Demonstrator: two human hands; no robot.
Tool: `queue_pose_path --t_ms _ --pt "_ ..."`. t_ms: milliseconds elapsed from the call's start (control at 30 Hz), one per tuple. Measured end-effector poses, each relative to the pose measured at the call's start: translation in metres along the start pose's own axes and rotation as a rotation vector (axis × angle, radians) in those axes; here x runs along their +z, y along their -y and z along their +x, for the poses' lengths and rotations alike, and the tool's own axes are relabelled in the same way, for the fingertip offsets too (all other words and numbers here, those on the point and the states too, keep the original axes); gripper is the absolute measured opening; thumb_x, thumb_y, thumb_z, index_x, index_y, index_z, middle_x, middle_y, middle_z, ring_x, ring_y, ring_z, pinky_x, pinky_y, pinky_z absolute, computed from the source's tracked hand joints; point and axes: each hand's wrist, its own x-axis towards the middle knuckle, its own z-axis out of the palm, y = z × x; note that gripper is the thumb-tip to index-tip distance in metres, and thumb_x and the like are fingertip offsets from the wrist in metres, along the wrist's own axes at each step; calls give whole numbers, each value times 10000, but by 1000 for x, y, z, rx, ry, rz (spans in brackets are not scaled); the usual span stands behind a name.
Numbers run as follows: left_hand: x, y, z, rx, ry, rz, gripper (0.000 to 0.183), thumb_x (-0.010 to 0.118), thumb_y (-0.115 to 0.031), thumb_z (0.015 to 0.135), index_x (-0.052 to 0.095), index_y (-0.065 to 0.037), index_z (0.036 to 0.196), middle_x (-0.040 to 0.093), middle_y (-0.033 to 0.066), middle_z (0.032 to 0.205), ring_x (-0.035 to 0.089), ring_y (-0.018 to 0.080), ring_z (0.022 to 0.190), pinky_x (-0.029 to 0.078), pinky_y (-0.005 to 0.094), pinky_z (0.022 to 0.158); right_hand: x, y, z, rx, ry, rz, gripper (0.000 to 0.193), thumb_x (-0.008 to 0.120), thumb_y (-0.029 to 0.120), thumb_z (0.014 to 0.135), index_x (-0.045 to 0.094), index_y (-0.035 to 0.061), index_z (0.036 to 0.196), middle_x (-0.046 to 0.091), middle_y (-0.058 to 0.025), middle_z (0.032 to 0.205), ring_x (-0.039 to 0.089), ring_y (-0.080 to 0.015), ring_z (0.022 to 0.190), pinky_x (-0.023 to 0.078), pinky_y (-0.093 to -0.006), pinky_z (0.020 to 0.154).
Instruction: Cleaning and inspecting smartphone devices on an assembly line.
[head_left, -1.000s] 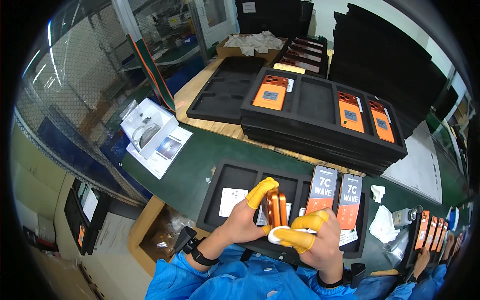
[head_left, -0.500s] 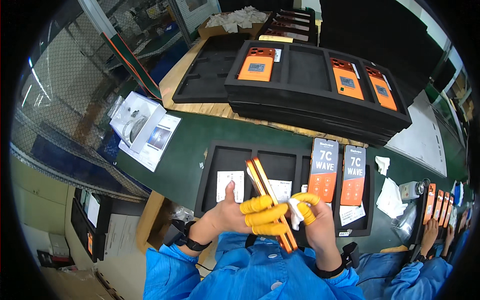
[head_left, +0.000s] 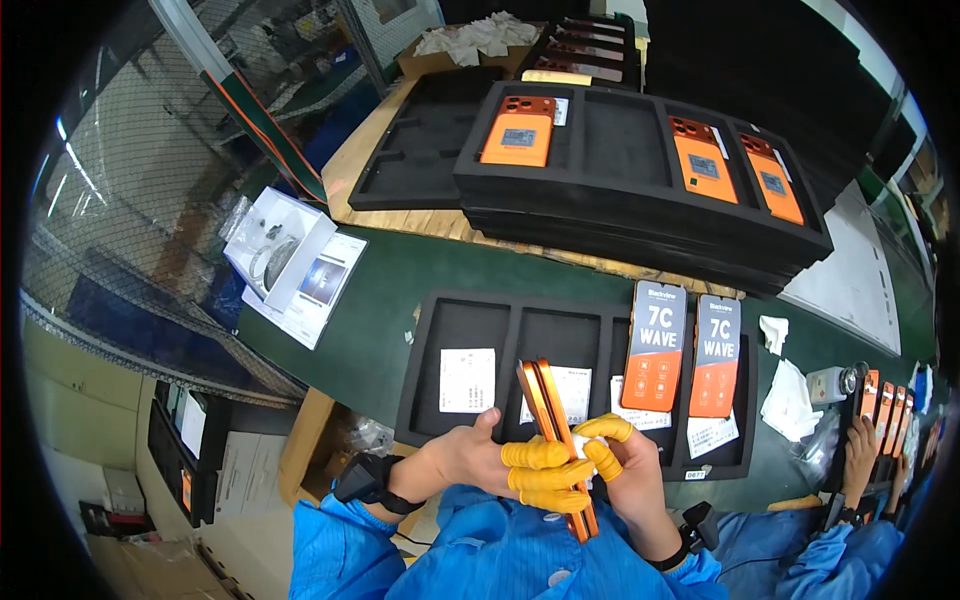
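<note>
My left hand (head_left: 485,462), with yellow finger cots, is closed around two orange smartphones (head_left: 540,400), which are held edge-up side by side and tilted in front of my chest. My right hand (head_left: 632,485), also in yellow finger cots, pinches a white wipe (head_left: 579,447) against the right side of the phones. The wipe is mostly hidden by the fingers. Just beyond my hands lies a black foam tray (head_left: 428,360). Two phones with grey-and-orange front films, a left one (head_left: 655,345) and a right one (head_left: 713,355), rest in its right half; printed white slips (head_left: 467,380) lie in its slots.
Stacked black foam trays (head_left: 640,215) stand behind, the top one holding orange phones (head_left: 520,137). A white box (head_left: 280,245) sits at left. White wipes (head_left: 790,400) and a clear bottle (head_left: 828,385) lie to the right, near a co-worker's hand (head_left: 858,460) and more phones.
Both hands have moved lower, toward my chest, with the two phones. The right hand's wipe has gone from showing beside the phones to being pressed against them. The view has shifted slightly.
</note>
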Motion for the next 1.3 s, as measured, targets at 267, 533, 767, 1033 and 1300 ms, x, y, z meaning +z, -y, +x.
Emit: queue_pose_path --t_ms 267,533,767,1033,1300 --pt "-7 5 12 -248 -39 -347 234 493 -295 895 558 -349 1113 561 -95 1196 519 210 1197 93 652 1050 2 4 6 -62 26 -59 178 588 -7 880 602 -8 1057 569 -70 989 576 -140 939 466 -253 803" --pt "-19 23 52 -1291 -1078 -1843 824 757 -213 743 274 -73 1395 415 132 1346 405 332 1268 343 498 1056 -11 12 17 -260 -284 -2 188 606 54 888 586 -17 1061 613 -74 1021 579 -124 898 458 -250 791" --pt "-3 25 54 -894 -1768 -2751 715 543 -507 867 378 1 1343 424 245 1332 393 403 1260 364 553 1028 4 16 24 -466 -352 -128 200 610 53 884 589 -29 1065 613 -75 978 576 -135 901 446 -251 824" --pt "12 14 65 -1078 -1589 -2629 631 531 -492 875 466 14 1246 463 242 1291 433 387 1218 342 509 1050 36 36 45 -1048 -369 -893 358 713 83 651 697 114 1007 591 -56 840 575 -224 687 471 -318 597" --pt "-7 19 43 -1329 -1406 -2296 638 558 -475 873 432 -34 1318 460 215 1306 459 378 1200 372 514 1024 -63 52 31 -870 -770 -1147 290 657 -15 726 648 15 1014 616 -133 867 606 -310 770 493 -368 640"
